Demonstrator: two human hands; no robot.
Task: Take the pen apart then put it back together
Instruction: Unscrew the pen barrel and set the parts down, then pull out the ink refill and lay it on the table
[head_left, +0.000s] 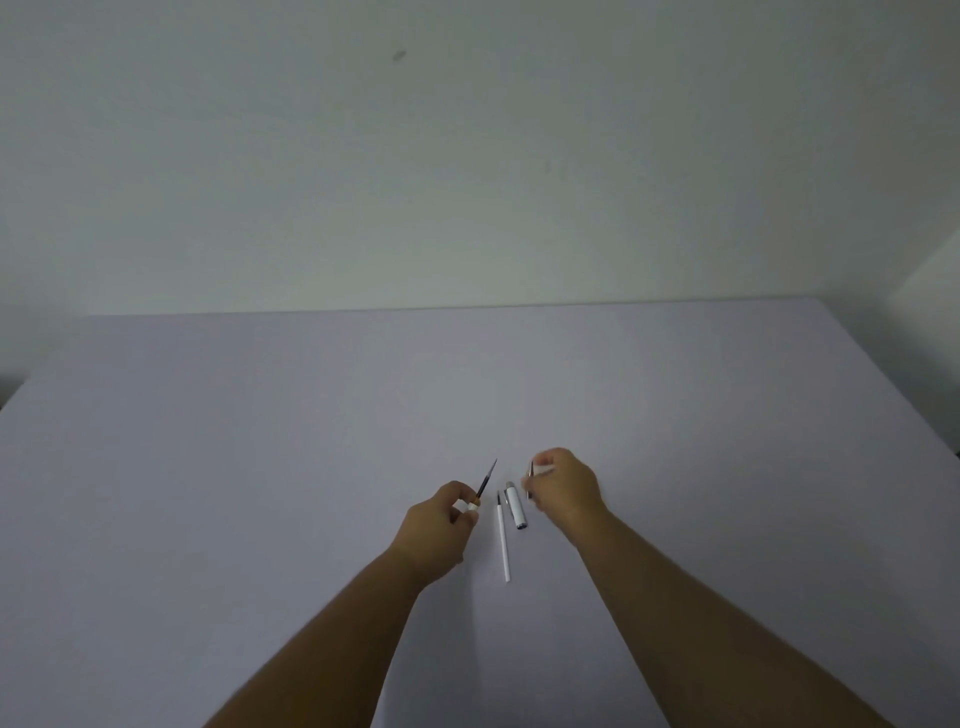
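Observation:
The pen lies in pieces on the pale grey table (260, 467). My left hand (441, 530) grips the front section (485, 480), a dark tapered tip with a white collar, pointing up and away. A thin white refill (503, 540) with a dark tip lies flat between my hands. Just right of it rests the white cap (516, 505) with a silver end. My right hand (563, 488) is closed around another small pen part (530, 480), mostly hidden by the fingers; only a thin dark-and-silver edge shows.
The table's far edge meets a plain white wall (467, 156). Its left edge drops off at a dark corner (10, 384). Both forearms reach in from the bottom of the view.

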